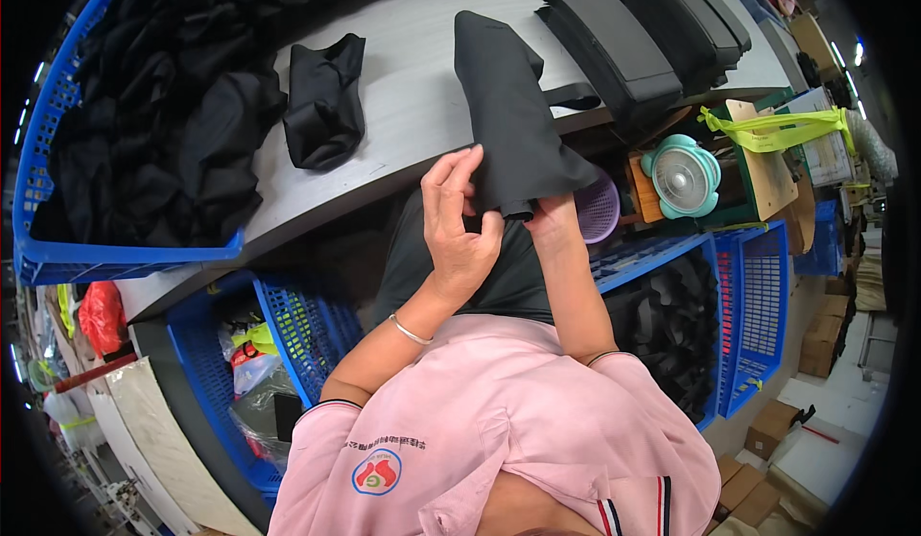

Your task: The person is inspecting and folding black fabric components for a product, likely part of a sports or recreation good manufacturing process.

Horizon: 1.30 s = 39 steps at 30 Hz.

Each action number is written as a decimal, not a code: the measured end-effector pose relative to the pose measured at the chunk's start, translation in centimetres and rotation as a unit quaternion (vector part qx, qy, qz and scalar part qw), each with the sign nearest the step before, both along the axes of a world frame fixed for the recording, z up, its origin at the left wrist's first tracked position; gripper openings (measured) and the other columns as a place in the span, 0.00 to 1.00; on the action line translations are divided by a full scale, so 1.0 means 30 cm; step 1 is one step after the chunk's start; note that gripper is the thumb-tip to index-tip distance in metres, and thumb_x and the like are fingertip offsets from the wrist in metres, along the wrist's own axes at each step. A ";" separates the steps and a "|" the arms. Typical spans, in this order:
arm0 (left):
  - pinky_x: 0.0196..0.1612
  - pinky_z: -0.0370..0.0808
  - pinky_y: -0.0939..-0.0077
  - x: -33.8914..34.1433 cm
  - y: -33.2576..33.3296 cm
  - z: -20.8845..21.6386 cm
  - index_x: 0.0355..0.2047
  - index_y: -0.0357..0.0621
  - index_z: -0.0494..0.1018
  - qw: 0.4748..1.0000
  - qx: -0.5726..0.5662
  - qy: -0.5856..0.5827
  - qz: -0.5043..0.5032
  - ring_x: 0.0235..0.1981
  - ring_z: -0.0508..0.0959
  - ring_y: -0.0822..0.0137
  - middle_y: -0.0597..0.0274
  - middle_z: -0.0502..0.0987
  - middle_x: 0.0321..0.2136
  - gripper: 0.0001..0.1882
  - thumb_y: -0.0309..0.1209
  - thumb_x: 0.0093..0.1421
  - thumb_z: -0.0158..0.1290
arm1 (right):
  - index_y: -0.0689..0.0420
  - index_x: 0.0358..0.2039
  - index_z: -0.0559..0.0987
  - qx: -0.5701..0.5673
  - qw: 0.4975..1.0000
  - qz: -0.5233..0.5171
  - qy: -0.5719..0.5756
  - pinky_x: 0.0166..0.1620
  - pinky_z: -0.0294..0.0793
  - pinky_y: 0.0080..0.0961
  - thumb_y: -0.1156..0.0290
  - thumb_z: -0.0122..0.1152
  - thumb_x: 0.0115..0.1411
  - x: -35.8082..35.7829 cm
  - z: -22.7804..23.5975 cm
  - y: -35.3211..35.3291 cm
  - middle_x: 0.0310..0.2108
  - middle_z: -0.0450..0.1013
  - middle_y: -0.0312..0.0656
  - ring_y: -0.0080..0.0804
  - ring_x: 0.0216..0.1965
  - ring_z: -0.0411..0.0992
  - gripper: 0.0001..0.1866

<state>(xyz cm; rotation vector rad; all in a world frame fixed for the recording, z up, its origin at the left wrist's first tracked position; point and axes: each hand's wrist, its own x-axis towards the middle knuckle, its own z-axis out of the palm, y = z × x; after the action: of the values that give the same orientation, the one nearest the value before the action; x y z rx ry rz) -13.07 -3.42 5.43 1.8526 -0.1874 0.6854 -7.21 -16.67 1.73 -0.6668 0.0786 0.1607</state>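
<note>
The left hand (456,229) is raised, fingers loosely bent and parted from the thumb, beside a long black fabric piece (508,104); the right hand's (554,214) fingers are hidden by cloth, grip untellable. A blue plastic basket (134,251) stands left, a teal round fan (684,179) right. The piece spans the pale table's (413,66) near edge, smooth, flared nearest.

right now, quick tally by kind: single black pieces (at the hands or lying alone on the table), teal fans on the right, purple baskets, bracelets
Black pieces: 2 (piece at the right hand; lone piece on the table)
Teal fan: 1
Purple basket: 1
Bracelet: 1
Total: 5
</note>
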 end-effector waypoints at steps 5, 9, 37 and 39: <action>0.30 0.72 0.81 -0.013 -0.014 -0.004 0.55 0.45 0.75 0.999 -0.044 -0.011 -0.023 0.34 0.71 0.71 0.59 0.71 0.48 0.37 0.08 0.43 0.48 | 0.60 0.54 0.73 0.046 0.999 -0.014 0.019 0.48 0.80 0.34 0.61 0.59 0.64 -0.025 -0.015 0.007 0.47 0.75 0.45 0.36 0.46 0.77 0.22; 0.31 0.71 0.83 -0.028 -0.023 -0.027 0.58 0.44 0.74 0.998 -0.048 -0.006 -0.042 0.30 0.69 0.75 0.60 0.70 0.49 0.39 0.07 0.42 0.49 | 0.60 0.51 0.74 0.070 0.995 -0.025 0.063 0.45 0.81 0.32 0.61 0.59 0.64 -0.036 -0.036 0.019 0.45 0.76 0.45 0.36 0.43 0.77 0.20; 0.42 0.78 0.63 0.085 0.090 -0.335 0.50 0.34 0.76 0.963 -0.138 0.197 0.120 0.41 0.83 0.50 0.37 0.80 0.38 0.19 0.21 0.58 0.46 | 0.63 0.56 0.74 -0.266 0.944 0.176 -0.085 0.64 0.63 0.34 0.64 0.51 0.70 0.179 -0.279 -0.059 0.58 0.71 0.43 0.33 0.59 0.68 0.20; 0.39 0.77 0.65 0.103 0.073 -0.364 0.50 0.36 0.76 0.931 -0.237 0.265 0.076 0.34 0.84 0.54 0.38 0.80 0.32 0.19 0.23 0.58 0.47 | 0.63 0.53 0.76 -0.394 0.909 0.121 -0.057 0.63 0.64 0.35 0.65 0.50 0.69 0.182 -0.292 -0.010 0.55 0.73 0.47 0.38 0.57 0.69 0.19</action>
<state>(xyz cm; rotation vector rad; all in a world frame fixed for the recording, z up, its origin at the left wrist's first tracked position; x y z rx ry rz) -9.98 -1.22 -5.49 1.5210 0.4458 0.2735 -1.76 -16.96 -7.02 -1.4977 -0.0605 0.3362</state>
